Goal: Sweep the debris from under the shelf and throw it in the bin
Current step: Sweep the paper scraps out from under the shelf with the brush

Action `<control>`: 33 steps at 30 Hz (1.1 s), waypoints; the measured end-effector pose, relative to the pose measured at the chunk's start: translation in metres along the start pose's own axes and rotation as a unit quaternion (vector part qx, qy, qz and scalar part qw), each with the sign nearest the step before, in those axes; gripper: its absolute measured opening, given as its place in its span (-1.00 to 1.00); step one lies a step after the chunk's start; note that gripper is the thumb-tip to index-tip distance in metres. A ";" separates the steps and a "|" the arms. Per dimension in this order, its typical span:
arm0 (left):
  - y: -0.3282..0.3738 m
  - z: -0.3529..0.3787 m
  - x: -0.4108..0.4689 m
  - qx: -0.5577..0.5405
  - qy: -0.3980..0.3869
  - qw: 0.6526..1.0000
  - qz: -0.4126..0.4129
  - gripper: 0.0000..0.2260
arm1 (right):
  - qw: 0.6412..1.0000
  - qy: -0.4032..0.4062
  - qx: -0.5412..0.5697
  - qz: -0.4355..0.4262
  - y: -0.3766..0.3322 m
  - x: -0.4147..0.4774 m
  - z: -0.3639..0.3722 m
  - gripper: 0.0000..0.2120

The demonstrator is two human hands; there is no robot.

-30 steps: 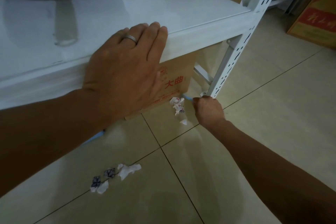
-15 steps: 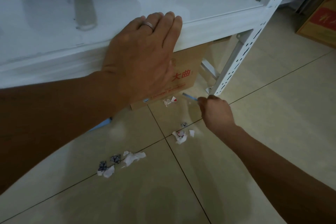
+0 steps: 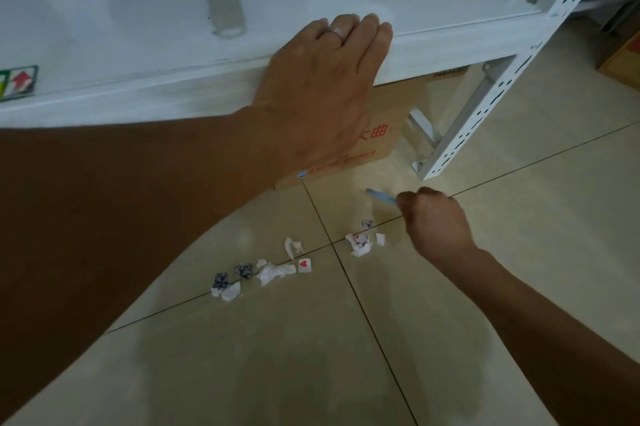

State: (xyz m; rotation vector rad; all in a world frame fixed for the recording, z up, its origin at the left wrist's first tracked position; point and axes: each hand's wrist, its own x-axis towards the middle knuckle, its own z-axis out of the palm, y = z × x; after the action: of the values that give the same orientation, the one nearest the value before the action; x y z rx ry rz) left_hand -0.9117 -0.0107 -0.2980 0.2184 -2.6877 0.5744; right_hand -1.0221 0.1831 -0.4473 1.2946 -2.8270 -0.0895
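Note:
My left hand (image 3: 320,90) lies flat over the front edge of the white metal shelf (image 3: 433,48), fingers together, gripping nothing. Low over the floor, my right hand (image 3: 434,218) is closed on a thin blue handle (image 3: 381,196) that points left toward the shelf; its working end is blurred. Torn paper debris lies on the tiles in front of the shelf: a small clump (image 3: 362,244) just left of my right hand, and a longer scatter (image 3: 266,273) with a red-heart scrap (image 3: 304,265) further left. No bin is in view.
A brown cardboard box (image 3: 381,145) with red print stands under the shelf behind my left hand. The shelf's perforated white leg (image 3: 485,107) meets the floor at the right. A dark pan with a grey handle (image 3: 223,0) rests on the shelf. More boxes (image 3: 623,58) stand far right.
My right hand drew back from the shelf leg toward me, pulling paper scraps out from the box's foot onto the open tiles. The view shifted right and down; my left hand stayed on the shelf edge.

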 end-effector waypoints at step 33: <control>-0.048 -0.038 -0.380 -0.258 -0.244 0.923 -0.146 -0.53 | 0.981 -0.058 0.135 -0.126 -0.223 -0.039 0.002 -0.75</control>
State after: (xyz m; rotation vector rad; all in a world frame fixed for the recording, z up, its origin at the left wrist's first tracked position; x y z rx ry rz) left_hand -0.5405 -0.0115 -0.3989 0.6696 -3.0659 -0.3326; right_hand -0.8282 0.0667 -0.4642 1.7534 -2.8298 0.2275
